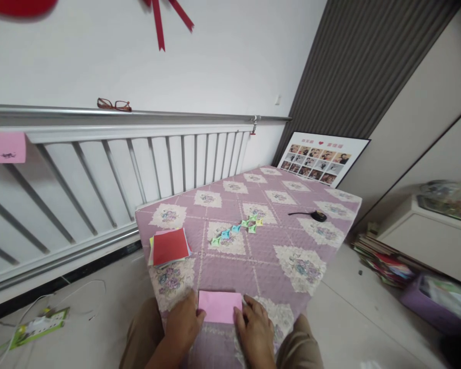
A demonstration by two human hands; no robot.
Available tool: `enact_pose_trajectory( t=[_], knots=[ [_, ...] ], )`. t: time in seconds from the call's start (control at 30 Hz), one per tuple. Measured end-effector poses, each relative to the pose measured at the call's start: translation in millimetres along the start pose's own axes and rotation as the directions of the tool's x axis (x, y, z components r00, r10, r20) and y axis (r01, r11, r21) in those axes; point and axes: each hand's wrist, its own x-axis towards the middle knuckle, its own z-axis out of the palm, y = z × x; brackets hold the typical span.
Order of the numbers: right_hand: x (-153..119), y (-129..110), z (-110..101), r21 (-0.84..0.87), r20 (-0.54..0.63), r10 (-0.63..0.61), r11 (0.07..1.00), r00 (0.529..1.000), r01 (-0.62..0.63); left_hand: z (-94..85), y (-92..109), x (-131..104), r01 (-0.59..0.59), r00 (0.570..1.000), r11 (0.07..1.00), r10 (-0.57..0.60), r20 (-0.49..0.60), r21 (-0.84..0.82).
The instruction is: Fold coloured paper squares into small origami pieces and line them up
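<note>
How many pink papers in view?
2: one pink paper between the left hand and right hand, another pink paper on the radiator. The stack under the red sheet may hide more.

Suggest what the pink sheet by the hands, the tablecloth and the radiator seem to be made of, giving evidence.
Pink sheet: matte paper, judging by its thin, straight edges.
Tablecloth: probably quilted fabric, dull, given its puckered, floral-patterned surface.
Radiator: likely painted metal, given its smooth white upright sections; the coating hides what lies beneath.
</note>
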Motion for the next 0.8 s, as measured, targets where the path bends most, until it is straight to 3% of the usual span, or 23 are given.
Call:
enact_pose_trajectory(
  t=[0.1,0.2,0.3,0.37,0.43,0.67,0.8],
  knots=[
    [0,-2,0,-0.023,0.004,0.022,0.999,1.000,-0.022,4.0,3,-5,-0.066,0.994,0.998,0.066,-0.086,-0.003],
    [0,-3,0,-0.037,0.008,0.027,0.999,1.000,-0.027,11.0,7,-10,-0.259,0.947,0.964,0.267,-0.177,0.066],
    [-1,-2,2,-0.046,-0.003,0.020,0.999,1.000,-0.020,18.8,9,-11,-0.474,0.861,0.870,0.490,-0.138,0.134],
    [-1,-1,3,-0.049,-0.015,0.013,0.999,1.000,-0.014,23.4,10,-10,-0.549,0.821,0.822,0.565,-0.085,0.151],
    [0,0,5,-0.050,-0.026,0.005,0.999,1.000,-0.006,26.8,11,-9,-0.555,0.823,0.817,0.567,-0.043,0.157],
    [1,0,5,-0.064,-0.031,0.001,0.998,1.000,-0.003,23.2,19,-16,-0.438,0.899,0.882,0.431,0.076,0.174],
    [0,0,5,-0.071,-0.031,-0.006,0.997,1.000,0.004,23.4,21,-18,-0.434,0.900,0.881,0.419,0.116,0.186]
  ],
)
